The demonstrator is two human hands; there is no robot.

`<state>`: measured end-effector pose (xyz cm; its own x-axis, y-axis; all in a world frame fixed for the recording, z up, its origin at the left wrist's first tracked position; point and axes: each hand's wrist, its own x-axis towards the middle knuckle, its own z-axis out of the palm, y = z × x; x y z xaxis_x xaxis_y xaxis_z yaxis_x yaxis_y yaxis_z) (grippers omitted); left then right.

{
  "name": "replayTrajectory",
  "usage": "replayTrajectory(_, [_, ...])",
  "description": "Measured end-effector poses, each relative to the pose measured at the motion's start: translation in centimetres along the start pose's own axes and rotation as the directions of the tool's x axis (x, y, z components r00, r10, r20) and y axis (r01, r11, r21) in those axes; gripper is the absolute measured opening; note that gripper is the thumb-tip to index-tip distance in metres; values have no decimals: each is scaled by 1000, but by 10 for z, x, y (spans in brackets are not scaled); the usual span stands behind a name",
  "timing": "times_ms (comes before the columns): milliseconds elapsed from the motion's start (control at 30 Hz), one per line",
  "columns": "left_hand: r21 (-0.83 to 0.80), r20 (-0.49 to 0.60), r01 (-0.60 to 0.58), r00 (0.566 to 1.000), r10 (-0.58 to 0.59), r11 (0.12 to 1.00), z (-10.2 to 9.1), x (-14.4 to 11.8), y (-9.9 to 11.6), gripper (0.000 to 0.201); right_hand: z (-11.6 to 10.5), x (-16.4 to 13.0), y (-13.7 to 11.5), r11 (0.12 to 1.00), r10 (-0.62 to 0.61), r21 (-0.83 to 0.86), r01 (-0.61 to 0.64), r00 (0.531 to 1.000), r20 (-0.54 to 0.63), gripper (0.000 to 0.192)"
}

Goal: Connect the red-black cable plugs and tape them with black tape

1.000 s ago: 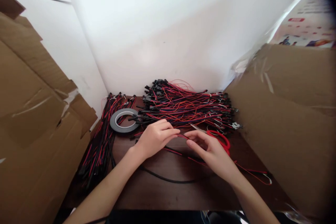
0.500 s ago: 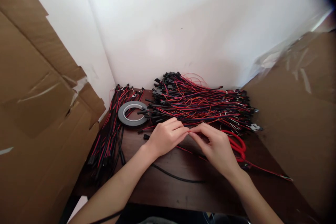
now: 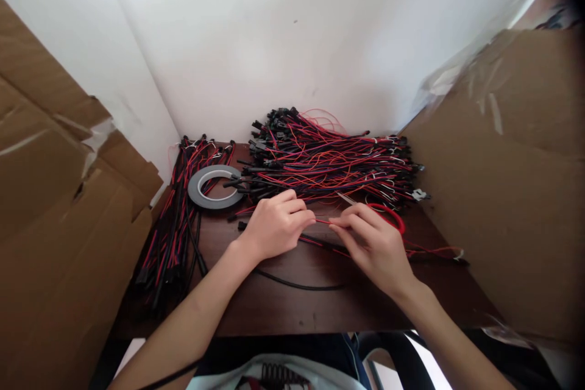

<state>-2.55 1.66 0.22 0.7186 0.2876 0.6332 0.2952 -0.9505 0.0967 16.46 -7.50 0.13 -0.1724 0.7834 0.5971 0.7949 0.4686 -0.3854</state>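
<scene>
Above the middle of the dark table, my left hand (image 3: 280,224) pinches a thin red wire (image 3: 322,221). A short length of it runs across to the fingertips of my right hand (image 3: 375,250), which are also closed on it. Behind my right hand lie scissors with red handles (image 3: 395,218), partly covered by that hand. Below the hands, a red and black wire lead (image 3: 315,241) stretches over the table. A black cable (image 3: 297,285) comes out from under my left wrist.
A large heap of red and black wires with connectors (image 3: 320,164) lies against the wall. Left of it are a grey tape roll (image 3: 194,190) and a smaller wire bundle (image 3: 159,262). Cardboard panels (image 3: 59,244) stand on both sides of the brown table (image 3: 274,314).
My hands have moved slightly apart, so a longer piece of red wire shows between them. The view has shifted, and a scissor blade now shows beside my right hand.
</scene>
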Motion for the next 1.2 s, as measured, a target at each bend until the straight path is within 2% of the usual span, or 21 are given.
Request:
replayTrajectory(167, [-35, 33, 3, 999, -2, 999, 2, 0, -2, 27, -8, -7, 11, 999, 24, 28, -25, 1000, 13, 8])
replayTrajectory(400, [-277, 99, 143, 988, -120, 950, 2, 0, -3, 21, -7, -1, 7, 965, 184, 179, -190, 982, 48, 13])
replayTrajectory(533, [-357, 104, 161, 986, -132, 920, 3, 0, -2, 22, -7, 1, 6, 940, 256, 220, -261, 965, 50, 16])
replayTrajectory(700, [-428, 119, 183, 982, -146, 885, 2, 3, -3, 19, -13, 3, 8, 927, 288, 216, -307, 951, 114, 15])
replayTrajectory(800, [-508, 133, 253, 967, -215, 823, -2, 5, -3, 20, -13, 4, 6, 927, 314, 194, -322, 947, 73, 14])
replayTrajectory(900, [-574, 194, 358, 933, -303, 736, -5, 5, -2, 22, -12, 5, 3, 918, 347, 192, -348, 937, 38, 15])
replayTrajectory(1000, [-637, 344, 509, 860, -378, 578, -6, 5, -3, 21, -11, 8, 2, 894, 385, 220, -390, 920, 68, 16])
replayTrajectory(1067, [-682, 410, 568, 818, -403, 460, -6, 4, -4, 19, -12, 9, 3, 868, 421, 248, -431, 902, 94, 19])
replayTrajectory(1133, [-723, 392, 556, 818, -421, 409, -5, 3, -5, 20, -13, 10, 6, 837, 454, 289, -464, 885, 106, 21])
replayTrajectory(1200, [-750, 320, 500, 847, -425, 432, -5, 3, -5, 25, -13, 8, 9, 809, 478, 333, -484, 872, 107, 22])
